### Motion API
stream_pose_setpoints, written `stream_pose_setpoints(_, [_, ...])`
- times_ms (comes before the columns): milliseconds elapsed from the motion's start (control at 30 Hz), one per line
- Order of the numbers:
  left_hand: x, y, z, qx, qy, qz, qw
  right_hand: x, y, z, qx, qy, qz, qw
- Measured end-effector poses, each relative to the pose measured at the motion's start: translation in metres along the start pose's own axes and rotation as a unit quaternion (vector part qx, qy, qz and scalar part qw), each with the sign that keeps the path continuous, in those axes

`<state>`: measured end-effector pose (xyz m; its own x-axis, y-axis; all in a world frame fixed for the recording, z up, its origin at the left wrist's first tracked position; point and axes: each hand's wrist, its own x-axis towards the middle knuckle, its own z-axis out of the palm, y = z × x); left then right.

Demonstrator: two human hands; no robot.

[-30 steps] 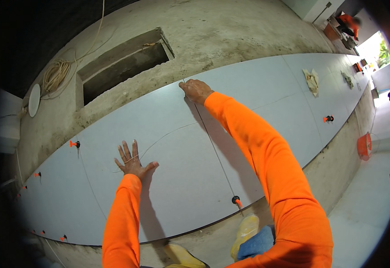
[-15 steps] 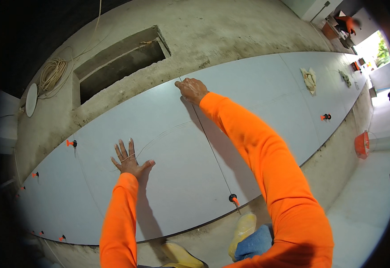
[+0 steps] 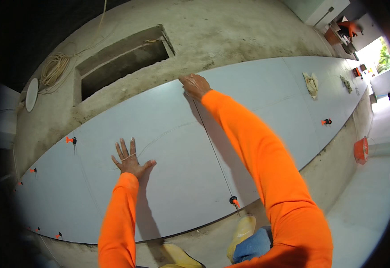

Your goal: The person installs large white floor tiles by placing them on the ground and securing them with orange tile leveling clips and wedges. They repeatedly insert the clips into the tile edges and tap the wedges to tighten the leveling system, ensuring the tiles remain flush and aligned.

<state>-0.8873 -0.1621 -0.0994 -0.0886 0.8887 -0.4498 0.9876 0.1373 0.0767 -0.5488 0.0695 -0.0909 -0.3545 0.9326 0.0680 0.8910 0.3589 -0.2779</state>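
Note:
My left hand [image 3: 131,164] lies flat with spread fingers on a large pale grey floor tile [image 3: 172,161]. A thin string [image 3: 130,156] crosses its fingers, and a faint curved line runs on over the tile. Up at the tile's far edge, my right hand [image 3: 196,86] is closed, its fingers curled at the end of the joint [image 3: 212,145] between two tiles. Whatever the fingers grip there is hidden. At the near end of this joint stands a tile leveling clip [image 3: 234,201] with a black base and an orange handle.
More leveling clips [image 3: 71,140] sit along the joints, one [image 3: 326,121] at right. A crumpled cloth [image 3: 311,85] lies on the tiles. Beyond are a rectangular floor pit [image 3: 123,62] and coiled cable [image 3: 54,69]. A red bucket [image 3: 361,150] stands right; another person [image 3: 349,29] works far off.
My right hand has shifted slightly at the far edge, its fingers now curled further down over the joint's end. My left hand stays flat on the tile. The view has tilted a little.

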Motion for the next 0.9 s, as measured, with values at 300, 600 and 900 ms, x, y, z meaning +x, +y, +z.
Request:
stream_pose_setpoints(300, [0.000,0.003,-0.003,0.016,0.006,-0.001,1.000,0.004,0.000,-0.005,0.001,-0.019,0.018,1.000])
stream_pose_setpoints(600, [-0.003,0.001,-0.003,0.013,0.012,0.011,1.000,0.005,0.003,-0.001,0.041,0.002,0.005,0.999])
stream_pose_setpoints(900, [-0.002,0.003,-0.004,0.011,0.000,0.004,1.000,0.021,-0.003,-0.006,0.121,0.021,0.068,0.990])
